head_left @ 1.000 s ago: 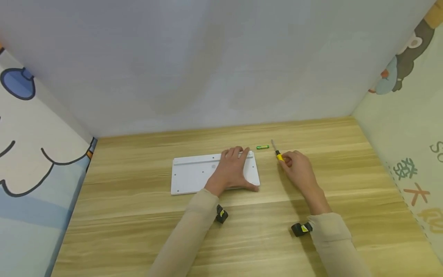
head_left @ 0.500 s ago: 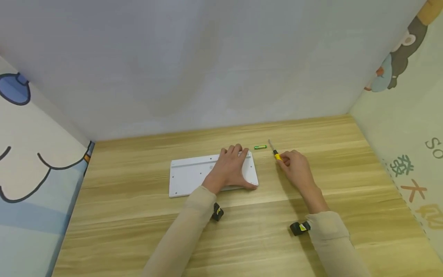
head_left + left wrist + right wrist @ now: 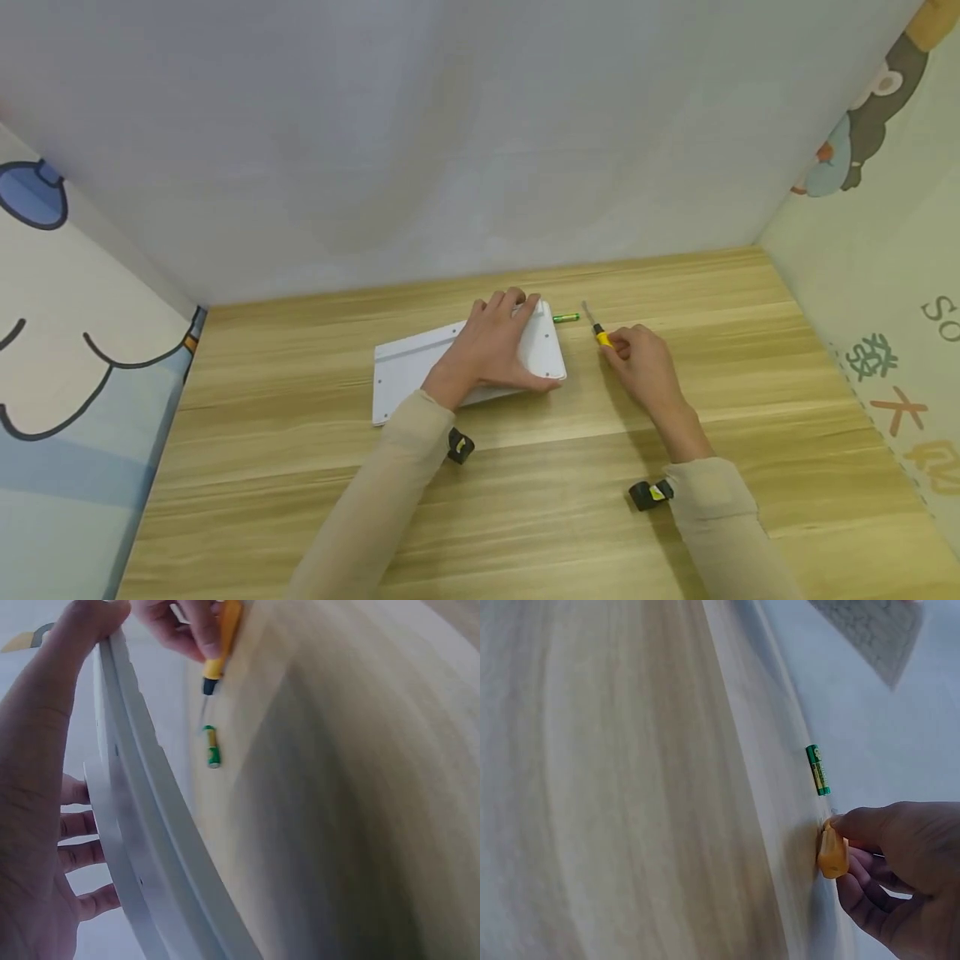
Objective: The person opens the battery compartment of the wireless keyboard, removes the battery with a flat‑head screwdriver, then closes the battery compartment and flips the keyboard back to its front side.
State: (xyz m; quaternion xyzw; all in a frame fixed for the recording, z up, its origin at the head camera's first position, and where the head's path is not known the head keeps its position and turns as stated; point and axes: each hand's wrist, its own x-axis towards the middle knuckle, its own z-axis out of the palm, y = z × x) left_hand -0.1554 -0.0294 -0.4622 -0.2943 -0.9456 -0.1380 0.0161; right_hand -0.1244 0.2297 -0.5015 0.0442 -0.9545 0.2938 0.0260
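Note:
A white keyboard (image 3: 408,367) lies with its underside up in the head view, its right end raised off the table. My left hand (image 3: 487,342) grips that right end, thumb on the near edge and fingers over the far edge. Its keys face downward, and part of the keyboard (image 3: 877,630) shows them in the right wrist view. To the right, my right hand (image 3: 647,362) pinches the yellow handle of a screwdriver (image 3: 603,337), whose shaft points toward the back. Between keyboard and screwdriver lies a green battery (image 3: 567,317), untouched by either hand.
The wooden table (image 3: 555,500) meets a grey-white back wall (image 3: 480,167). Printed side panels stand at the left (image 3: 90,333) and right (image 3: 862,292). A small black camera (image 3: 461,447) sits at the left wrist, and another camera (image 3: 649,495) at the right.
My left hand has raised the keyboard's right end, which lay flat before, tilting it. The right hand and screwdriver have stayed put. The head view has shifted slightly.

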